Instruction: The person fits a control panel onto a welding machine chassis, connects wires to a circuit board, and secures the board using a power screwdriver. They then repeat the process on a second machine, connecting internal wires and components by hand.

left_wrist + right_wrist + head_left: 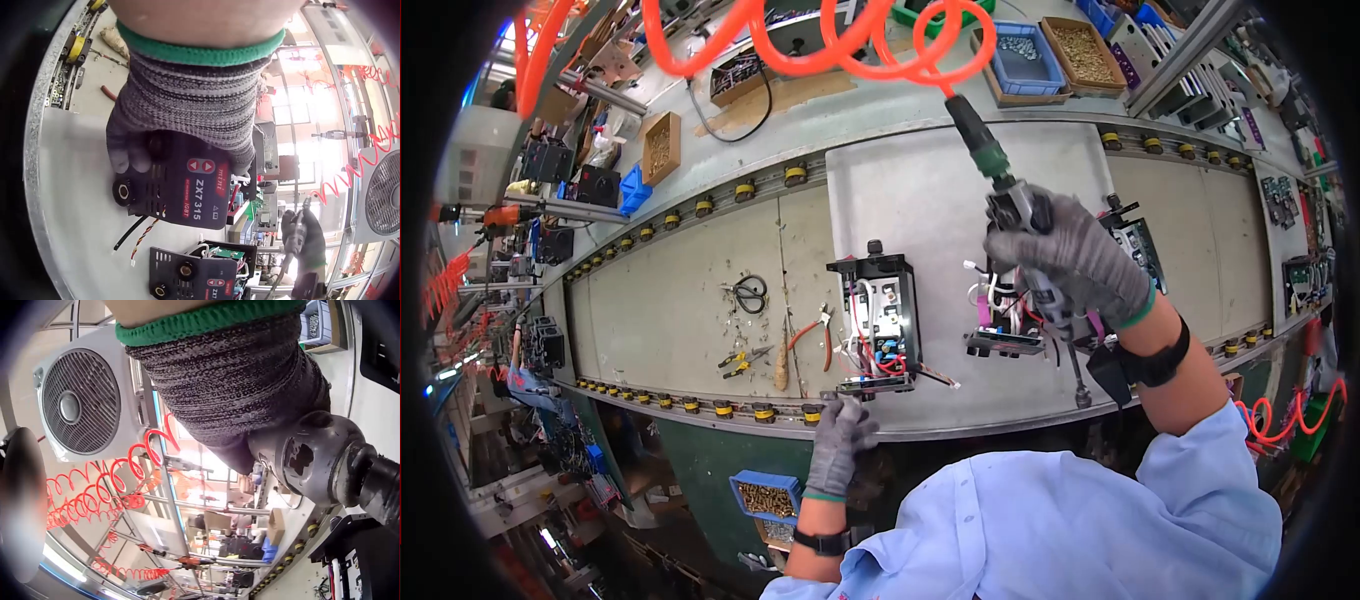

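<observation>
My gloved left hand [840,440] is at the near end of an open-topped welding machine [890,310]. In the left wrist view, its fingers curl about the dark front panel [187,194] marked ZX7315, beside a round black socket [123,190]. Raised above the bench, my gloved right hand [1080,250] grips an air screwdriver [1025,207], whose long bit [1082,396] points down toward the bench's near edge. A second open machine [1005,342] lies beneath that hand and is partly hidden by it. Black tool body [319,456] fills the right wrist view's right side.
Red-handled pliers [827,325], black scissors [750,294] and yellow-handled cutters [745,362] lie left of the machines. A red coiled hose [840,50] hangs overhead. Another machine [1138,245] stands to the right. Parts bins [1022,70] sit at the back; a blue bin [765,480] sits below the front edge.
</observation>
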